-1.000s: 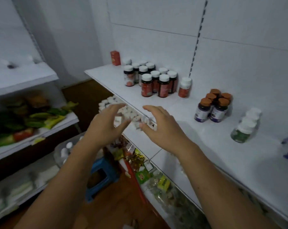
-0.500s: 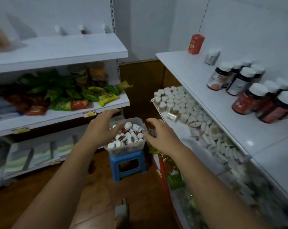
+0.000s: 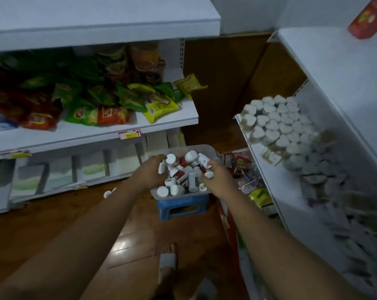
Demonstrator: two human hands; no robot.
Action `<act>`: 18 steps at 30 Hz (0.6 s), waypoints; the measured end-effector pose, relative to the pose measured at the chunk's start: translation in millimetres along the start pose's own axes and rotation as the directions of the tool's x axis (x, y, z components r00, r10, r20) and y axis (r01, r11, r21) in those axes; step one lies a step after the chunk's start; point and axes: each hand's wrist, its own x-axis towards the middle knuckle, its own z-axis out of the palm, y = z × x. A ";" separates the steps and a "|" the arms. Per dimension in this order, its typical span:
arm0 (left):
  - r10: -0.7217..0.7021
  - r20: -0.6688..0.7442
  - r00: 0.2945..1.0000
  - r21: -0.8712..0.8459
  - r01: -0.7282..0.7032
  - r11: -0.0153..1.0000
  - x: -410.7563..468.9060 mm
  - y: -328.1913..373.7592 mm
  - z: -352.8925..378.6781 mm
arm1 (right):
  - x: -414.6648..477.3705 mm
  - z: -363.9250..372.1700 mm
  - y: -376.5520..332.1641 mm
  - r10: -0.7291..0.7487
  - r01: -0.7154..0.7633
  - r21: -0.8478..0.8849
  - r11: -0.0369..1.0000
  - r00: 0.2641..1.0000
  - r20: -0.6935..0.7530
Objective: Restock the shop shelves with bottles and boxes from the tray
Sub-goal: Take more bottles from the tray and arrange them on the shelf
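Evidently to gather stock, the left hand (image 3: 149, 174) gripped a white bottle (image 3: 161, 167) and the right hand (image 3: 218, 179) a capped bottle (image 3: 208, 174) inside the tray (image 3: 204, 147).

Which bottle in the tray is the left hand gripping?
The slim all-white bottle at the tray's left side, inside the left hand's curled fingers; most others nearby show red labels.
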 end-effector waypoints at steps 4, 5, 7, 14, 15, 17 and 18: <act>-0.109 0.057 0.992 -0.026 0.111 0.993 61.4 -38.2 48.4 | 81.0 39.8 23.5 0.020 -0.020 0.014 1.000 1.000 0.022; -0.150 0.058 0.987 -0.026 0.151 0.988 76.5 -49.8 63.1 | 101.4 51.4 28.6 0.017 -0.018 0.028 0.999 1.000 0.022; -0.238 0.053 0.970 -0.030 0.240 0.970 98.9 -72.1 94.7 | 138.9 76.1 39.4 0.022 -0.023 0.061 0.998 0.999 0.025; -0.394 0.070 0.916 0.014 0.394 0.919 141.7 -96.3 163.3 | 216.4 131.7 58.7 0.102 -0.094 0.140 0.986 0.993 -0.051; -0.407 0.042 0.913 0.005 0.407 0.913 147.8 -98.2 169.1 | 220.5 135.0 61.4 0.092 -0.081 0.132 0.988 0.992 -0.080; -0.427 -0.019 0.904 -0.028 0.426 0.904 157.9 -99.4 178.9 | 227.6 140.8 67.2 0.096 -0.077 0.140 0.987 0.987 -0.131; -0.443 -0.046 0.895 -0.063 0.440 0.896 161.1 -98.0 182.6 | 230.8 142.8 69.2 0.098 -0.077 0.141 0.987 0.985 -0.145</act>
